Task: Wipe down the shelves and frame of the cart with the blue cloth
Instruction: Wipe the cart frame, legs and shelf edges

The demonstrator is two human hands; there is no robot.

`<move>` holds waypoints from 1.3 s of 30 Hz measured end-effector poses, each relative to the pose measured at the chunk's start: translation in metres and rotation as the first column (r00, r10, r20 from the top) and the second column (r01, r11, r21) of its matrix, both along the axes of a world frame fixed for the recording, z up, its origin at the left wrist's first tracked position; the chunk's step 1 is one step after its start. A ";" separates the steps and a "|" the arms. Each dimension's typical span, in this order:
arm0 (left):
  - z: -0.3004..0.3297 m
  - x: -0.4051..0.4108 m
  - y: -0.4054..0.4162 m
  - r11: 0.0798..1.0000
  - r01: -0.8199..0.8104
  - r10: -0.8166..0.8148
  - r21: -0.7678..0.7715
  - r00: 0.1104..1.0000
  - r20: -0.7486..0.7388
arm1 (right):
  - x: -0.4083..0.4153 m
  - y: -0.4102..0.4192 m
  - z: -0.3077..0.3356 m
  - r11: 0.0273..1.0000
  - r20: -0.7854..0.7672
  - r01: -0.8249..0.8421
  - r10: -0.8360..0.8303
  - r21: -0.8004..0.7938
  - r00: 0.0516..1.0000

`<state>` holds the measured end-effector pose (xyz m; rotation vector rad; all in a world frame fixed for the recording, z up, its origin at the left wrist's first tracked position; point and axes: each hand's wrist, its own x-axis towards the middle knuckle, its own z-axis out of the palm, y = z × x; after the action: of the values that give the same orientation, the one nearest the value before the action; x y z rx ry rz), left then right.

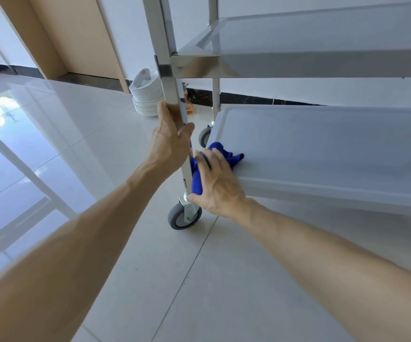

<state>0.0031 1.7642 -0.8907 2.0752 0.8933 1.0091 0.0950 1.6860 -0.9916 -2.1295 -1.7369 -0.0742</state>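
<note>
A person's left hand (172, 141), just above centre, grips the steel corner post (172, 92) of a wheeled cart, fingers curled round it. At about four o'clock from it, the right hand (218, 183) presses a bunched blue cloth (231, 154) against the near corner of the white bottom shelf (323, 149), fingers bent over the cloth. A grey caster (183, 217) sits at six o'clock below the post. A second shelf (310, 45) is at one o'clock. A stack of white plates (146, 99) stands on the tiled floor (199, 280) behind the post, at eleven o'clock.
</note>
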 end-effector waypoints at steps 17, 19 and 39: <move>0.000 0.009 0.003 0.998 0.035 -0.032 0.049 0.998 -0.057 | 0.129 -0.157 0.005 0.965 0.068 0.252 -0.247 -0.079 0.967; 0.001 0.011 0.002 1.000 0.018 -0.016 0.024 0.999 -0.052 | 0.111 -0.136 0.002 0.980 0.065 0.199 -0.196 -0.034 0.978; 0.004 0.000 -0.002 0.977 -0.135 0.195 0.163 0.875 -0.442 | 0.197 -0.240 0.020 0.945 0.057 0.251 -0.245 -0.208 0.968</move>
<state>0.0033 1.7625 -0.8866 2.4315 1.2893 0.6775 0.2917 1.4458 -0.9720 -2.5084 -1.5432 0.0128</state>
